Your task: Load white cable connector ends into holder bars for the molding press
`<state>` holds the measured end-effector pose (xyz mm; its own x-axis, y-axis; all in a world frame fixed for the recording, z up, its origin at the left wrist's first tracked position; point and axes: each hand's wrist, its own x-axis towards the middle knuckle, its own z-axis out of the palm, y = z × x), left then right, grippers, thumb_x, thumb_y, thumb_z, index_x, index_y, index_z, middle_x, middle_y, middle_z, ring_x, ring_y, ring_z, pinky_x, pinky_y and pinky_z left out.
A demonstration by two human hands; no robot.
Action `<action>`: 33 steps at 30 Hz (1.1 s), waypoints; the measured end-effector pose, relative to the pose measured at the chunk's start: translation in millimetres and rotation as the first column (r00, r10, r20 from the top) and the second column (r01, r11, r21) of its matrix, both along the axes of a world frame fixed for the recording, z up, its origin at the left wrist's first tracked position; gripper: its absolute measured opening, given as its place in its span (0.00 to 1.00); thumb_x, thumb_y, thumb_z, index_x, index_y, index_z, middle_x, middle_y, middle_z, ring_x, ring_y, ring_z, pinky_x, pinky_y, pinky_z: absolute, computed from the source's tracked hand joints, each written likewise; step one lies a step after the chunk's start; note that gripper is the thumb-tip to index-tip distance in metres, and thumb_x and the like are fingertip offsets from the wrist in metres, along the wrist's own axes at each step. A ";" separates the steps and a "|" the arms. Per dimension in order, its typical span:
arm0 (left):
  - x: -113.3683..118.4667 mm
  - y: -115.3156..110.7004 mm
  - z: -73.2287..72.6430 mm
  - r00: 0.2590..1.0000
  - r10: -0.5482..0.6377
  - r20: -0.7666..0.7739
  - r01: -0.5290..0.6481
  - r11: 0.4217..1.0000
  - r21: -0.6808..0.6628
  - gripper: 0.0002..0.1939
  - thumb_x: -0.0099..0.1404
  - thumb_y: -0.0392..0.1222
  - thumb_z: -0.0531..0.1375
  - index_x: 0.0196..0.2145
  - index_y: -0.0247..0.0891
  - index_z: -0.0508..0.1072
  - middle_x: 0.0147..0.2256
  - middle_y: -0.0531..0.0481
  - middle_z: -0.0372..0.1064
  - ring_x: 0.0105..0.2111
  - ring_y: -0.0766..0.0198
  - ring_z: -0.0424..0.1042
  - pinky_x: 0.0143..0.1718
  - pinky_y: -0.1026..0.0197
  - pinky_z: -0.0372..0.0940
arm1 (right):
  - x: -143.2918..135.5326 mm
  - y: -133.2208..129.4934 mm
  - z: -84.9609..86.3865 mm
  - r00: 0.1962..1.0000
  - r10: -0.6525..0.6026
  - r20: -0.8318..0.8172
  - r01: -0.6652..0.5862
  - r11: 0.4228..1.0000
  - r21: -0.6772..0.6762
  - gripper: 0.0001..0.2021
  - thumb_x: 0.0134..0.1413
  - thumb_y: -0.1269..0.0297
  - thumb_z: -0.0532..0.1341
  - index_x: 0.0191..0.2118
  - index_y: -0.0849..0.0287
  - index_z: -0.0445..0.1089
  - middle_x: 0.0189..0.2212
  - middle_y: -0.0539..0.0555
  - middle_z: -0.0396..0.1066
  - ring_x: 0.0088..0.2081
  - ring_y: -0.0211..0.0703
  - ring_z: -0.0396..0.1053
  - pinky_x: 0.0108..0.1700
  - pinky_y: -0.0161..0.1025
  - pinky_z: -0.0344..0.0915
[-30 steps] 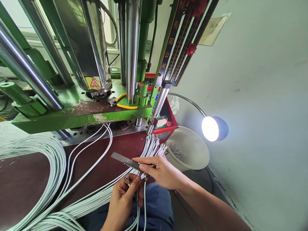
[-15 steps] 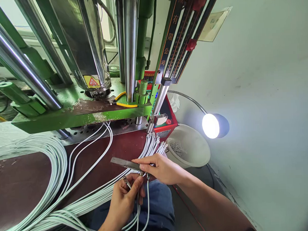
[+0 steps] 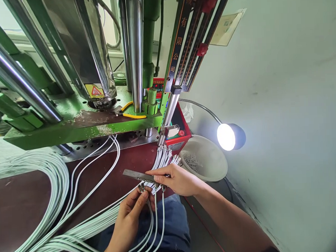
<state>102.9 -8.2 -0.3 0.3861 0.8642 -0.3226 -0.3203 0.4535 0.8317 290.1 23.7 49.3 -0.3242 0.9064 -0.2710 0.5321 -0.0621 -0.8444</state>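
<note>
My right hand (image 3: 182,181) grips a flat grey metal bar (image 3: 133,174) at its right part, thumb on top. Two white cables (image 3: 163,210) hang from the bar's near edge, their metal connectors (image 3: 163,188) against it. My left hand (image 3: 126,217) pinches another cable by its metal connector (image 3: 142,187), close to the bar's near edge. Whether that connector touches the bar, I cannot tell. Beneath my hands runs a thick bundle of white cables (image 3: 91,226), their connector ends (image 3: 164,150) fanned out on the dark red table (image 3: 101,189).
A green press (image 3: 82,130) with steel columns stands ahead, yellow-handled pliers (image 3: 134,115) on its plate. Several cables run under it. Coiled cables (image 3: 58,181) lie left. To the right are a red control box (image 3: 181,131), a white tub (image 3: 213,168) with scraps, and a lit lamp (image 3: 226,137).
My left fingers have left the middle connector, which stays at the bar, and now pinch another connector farther left. The bar remains in my right hand. The view has shifted slightly.
</note>
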 end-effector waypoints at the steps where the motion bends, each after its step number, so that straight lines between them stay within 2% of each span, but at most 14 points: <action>1: 0.9 0.1 1.0 1.000 -0.011 -0.005 0.011 1.000 0.015 0.13 0.59 0.50 0.64 0.34 0.37 0.74 0.26 0.53 0.71 0.25 0.69 0.67 0.33 0.66 0.63 | 0.7 0.1 -0.3 1.000 0.000 -0.003 0.000 1.000 -0.005 0.20 0.61 0.60 0.55 0.57 0.54 0.70 0.27 0.49 0.68 0.28 0.37 0.61 0.31 0.32 0.59; 5: 2.9 1.4 4.4 0.997 -0.058 -0.040 0.060 0.996 0.061 0.13 0.62 0.50 0.62 0.28 0.36 0.71 0.22 0.55 0.68 0.19 0.71 0.63 0.26 0.66 0.60 | 1.3 0.0 2.1 1.000 -0.001 0.000 0.001 1.000 -0.006 0.20 0.62 0.59 0.55 0.58 0.54 0.69 0.27 0.49 0.68 0.29 0.37 0.61 0.31 0.32 0.58; 10: 2.9 1.6 4.5 0.995 -0.023 -0.098 0.028 0.999 0.044 0.17 0.61 0.52 0.61 0.25 0.37 0.67 0.18 0.57 0.64 0.14 0.73 0.57 0.18 0.67 0.52 | -1.1 -2.3 7.4 1.000 -0.023 0.007 0.024 1.000 -0.020 0.19 0.62 0.60 0.55 0.56 0.52 0.71 0.25 0.48 0.66 0.27 0.35 0.59 0.29 0.31 0.56; 16: 5.1 3.9 8.7 0.989 0.002 -0.147 0.000 1.000 0.015 0.19 0.60 0.55 0.61 0.23 0.38 0.64 0.14 0.59 0.59 0.13 0.73 0.53 0.16 0.68 0.49 | -3.3 -5.9 9.3 0.999 -0.017 0.030 0.017 1.000 -0.009 0.17 0.62 0.61 0.55 0.53 0.48 0.73 0.21 0.46 0.62 0.25 0.34 0.55 0.27 0.31 0.52; 19: 5.5 4.7 13.4 0.988 0.010 -0.156 -0.009 1.000 0.011 0.20 0.59 0.56 0.61 0.22 0.39 0.63 0.13 0.59 0.59 0.12 0.73 0.53 0.16 0.68 0.50 | -4.9 -6.9 11.4 0.998 -0.019 0.059 0.018 1.000 0.015 0.17 0.61 0.61 0.55 0.53 0.47 0.73 0.22 0.46 0.63 0.25 0.34 0.55 0.27 0.31 0.53; 25: 3.8 6.6 18.6 0.986 0.010 -0.167 -0.010 1.000 0.000 0.21 0.57 0.55 0.63 0.20 0.38 0.63 0.14 0.58 0.60 0.12 0.73 0.54 0.16 0.68 0.51 | -8.1 -6.5 13.5 0.999 -0.026 0.046 0.025 0.999 0.033 0.19 0.61 0.62 0.56 0.56 0.52 0.71 0.33 0.49 0.73 0.30 0.37 0.62 0.30 0.32 0.58; 33: 4.3 8.9 14.8 0.975 0.039 -0.219 -0.033 0.999 0.031 0.22 0.58 0.56 0.62 0.20 0.37 0.63 0.14 0.58 0.60 0.13 0.73 0.54 0.16 0.68 0.50 | -11.0 -7.4 7.2 1.000 -0.005 0.006 0.004 0.997 0.080 0.20 0.61 0.64 0.54 0.57 0.55 0.70 0.41 0.51 0.76 0.36 0.41 0.69 0.37 0.34 0.65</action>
<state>107.2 0.7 14.5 0.2770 0.8860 -0.3720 -0.1444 0.4211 0.8955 279.1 16.2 56.5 -0.3186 0.9267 -0.1994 0.5372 0.0032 -0.8434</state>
